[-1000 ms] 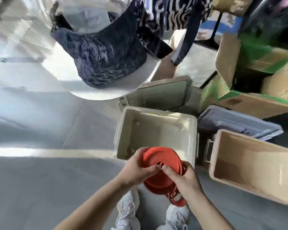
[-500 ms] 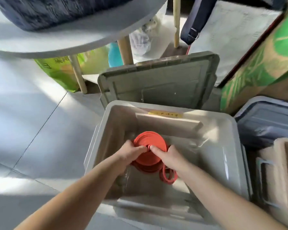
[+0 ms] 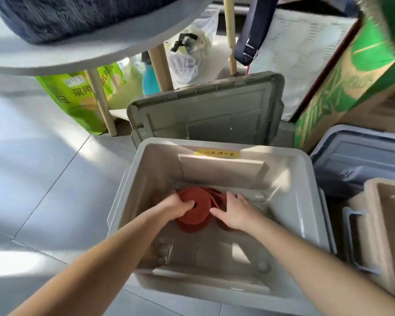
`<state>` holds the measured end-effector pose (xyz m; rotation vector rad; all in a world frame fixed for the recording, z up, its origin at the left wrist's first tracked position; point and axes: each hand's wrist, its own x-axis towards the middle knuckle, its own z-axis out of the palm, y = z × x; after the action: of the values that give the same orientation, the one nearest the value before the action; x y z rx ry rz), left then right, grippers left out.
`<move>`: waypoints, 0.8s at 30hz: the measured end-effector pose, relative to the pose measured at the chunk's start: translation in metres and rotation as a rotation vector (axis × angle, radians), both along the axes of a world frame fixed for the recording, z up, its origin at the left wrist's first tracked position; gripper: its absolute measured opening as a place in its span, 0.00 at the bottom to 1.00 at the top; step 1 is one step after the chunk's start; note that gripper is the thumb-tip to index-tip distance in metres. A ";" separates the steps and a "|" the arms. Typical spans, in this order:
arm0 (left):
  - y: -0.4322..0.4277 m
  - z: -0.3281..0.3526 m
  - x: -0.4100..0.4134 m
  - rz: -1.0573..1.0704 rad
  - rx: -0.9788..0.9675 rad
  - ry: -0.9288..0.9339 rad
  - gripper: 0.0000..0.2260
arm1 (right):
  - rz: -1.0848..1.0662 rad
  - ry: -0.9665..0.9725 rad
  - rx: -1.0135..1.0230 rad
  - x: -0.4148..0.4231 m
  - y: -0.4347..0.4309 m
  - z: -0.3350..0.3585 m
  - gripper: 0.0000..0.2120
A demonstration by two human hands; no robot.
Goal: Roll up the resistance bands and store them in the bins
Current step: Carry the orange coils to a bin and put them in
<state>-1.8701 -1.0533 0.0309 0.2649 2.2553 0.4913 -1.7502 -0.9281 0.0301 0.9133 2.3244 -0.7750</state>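
Step in hand (judged): setting the rolled band down in its bin.

Beige bin (image 3: 303,190): open, on the floor, with its lid (image 3: 205,110) propped upright behind it. Both forearms reach down inside.

Left hand (image 3: 178,205): clamped on the red band roll (image 3: 192,213), fingers curled at the roll's core.
Right hand (image 3: 237,213): flat, fingers spread, gripping nothing, just beside the roll. It seems to rest over the loose loops (image 3: 217,197) that trail off the coil toward the far wall.

Roll position: low in the far half of the bin. Cannot tell whether it touches the bottom.

To do it well:
- Lay the coil flat on the bin floor before the left hand lets go, so that the turns do not spring apart.
- Use the flat right hand to tuck the loose loops against the coil, not on top of it.
- Release the core last, gently.
- The yellow label (image 3: 217,153) on the far rim looks handwritten and is too small to read with confidence.

Counts:
- Bins in view: 2, beige and a tan bin (image 3: 372,224) to the right.
- Lids: 2, the propped one and a grey-blue lid (image 3: 356,156).
- Hands: 2.
- Band rolls seen: 1.
- Labels: 1.
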 end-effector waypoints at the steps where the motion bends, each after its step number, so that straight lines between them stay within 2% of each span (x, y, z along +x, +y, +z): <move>1: 0.000 0.001 0.000 -0.018 -0.008 0.027 0.19 | 0.037 -0.001 0.022 0.007 0.003 0.006 0.38; 5: -0.008 0.015 0.008 -0.112 0.003 0.128 0.27 | 0.355 0.068 0.188 0.040 0.003 0.052 0.36; 7: -0.013 0.046 0.026 -0.215 -0.061 0.131 0.30 | 0.350 0.093 0.176 0.065 0.005 0.094 0.32; 10: -0.019 0.135 0.061 -0.324 -0.021 0.166 0.32 | 0.125 0.082 0.024 0.115 0.014 0.177 0.29; 14: -0.025 0.270 0.091 -0.576 0.043 0.195 0.30 | -0.129 -0.007 -0.029 0.201 0.016 0.299 0.27; 16: -0.027 0.339 0.102 -0.694 0.024 0.207 0.27 | -0.221 -0.003 0.019 0.242 0.011 0.360 0.26; 19: -0.022 0.445 0.130 -0.767 0.115 0.250 0.18 | -0.388 0.007 0.014 0.299 -0.013 0.456 0.30; 22: 0.001 0.541 0.167 -0.830 0.162 0.158 0.18 | -0.624 0.089 -0.022 0.347 -0.055 0.542 0.33; 24: 0.021 0.593 0.197 -0.888 0.204 0.050 0.23 | -0.785 0.156 -0.026 0.379 -0.085 0.590 0.32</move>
<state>-1.6727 -1.0325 0.6237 1.3094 1.8776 0.2234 -1.3714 -1.0135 0.6203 1.8469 2.0400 -1.2023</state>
